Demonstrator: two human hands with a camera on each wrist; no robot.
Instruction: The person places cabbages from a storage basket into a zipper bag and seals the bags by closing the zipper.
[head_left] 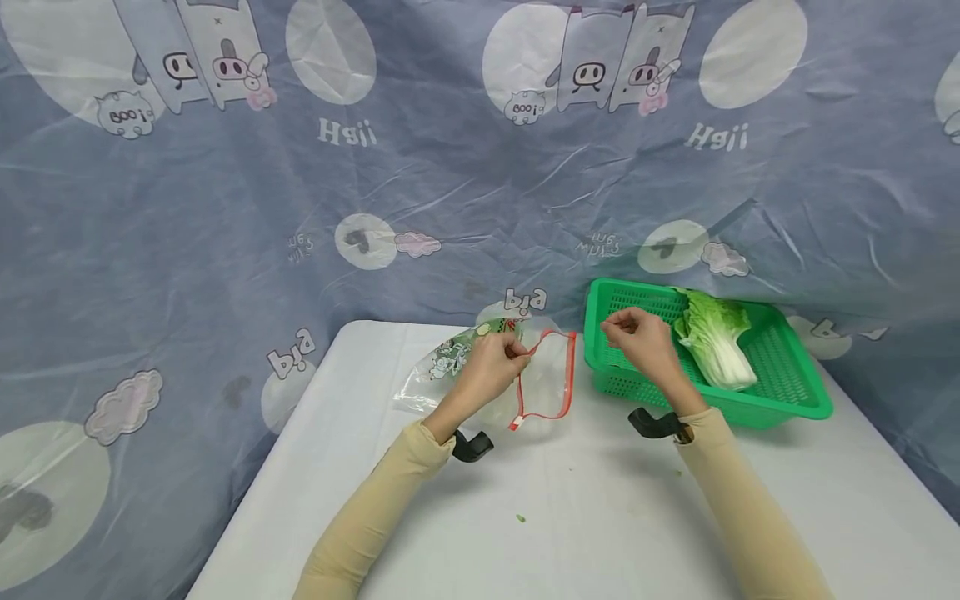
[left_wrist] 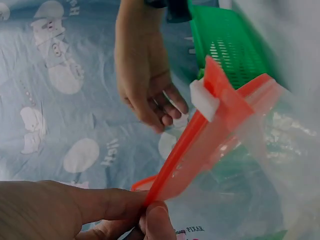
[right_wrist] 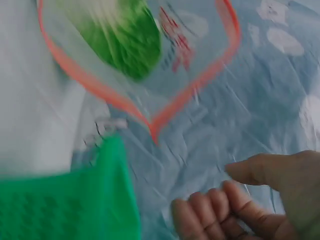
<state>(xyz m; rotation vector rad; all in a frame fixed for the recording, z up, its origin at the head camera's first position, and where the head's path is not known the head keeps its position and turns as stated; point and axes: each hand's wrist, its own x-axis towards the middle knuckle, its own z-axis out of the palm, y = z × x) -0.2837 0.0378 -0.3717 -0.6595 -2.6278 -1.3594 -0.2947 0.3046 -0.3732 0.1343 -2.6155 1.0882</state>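
My left hand (head_left: 487, 367) pinches the red zip edge of a clear plastic bag (head_left: 431, 375). The bag's mouth gapes toward the right, and a white slider (left_wrist: 204, 101) sits near one end of the red strip. Through the plastic in the right wrist view shows a green leafy vegetable (right_wrist: 125, 42), along with red print. My right hand (head_left: 645, 337) is raised over the left end of a green basket (head_left: 787, 408). Its fingers are loosely curled and hold nothing, with a gap between thumb and fingertips in the right wrist view.
A Chinese cabbage (head_left: 716, 342) lies in the basket, leaves toward the back. White cloth covers the table (head_left: 600, 525), with a few green scraps (head_left: 521, 518) on it. A blue-grey printed curtain (head_left: 450, 167) hangs behind the table and along its sides.
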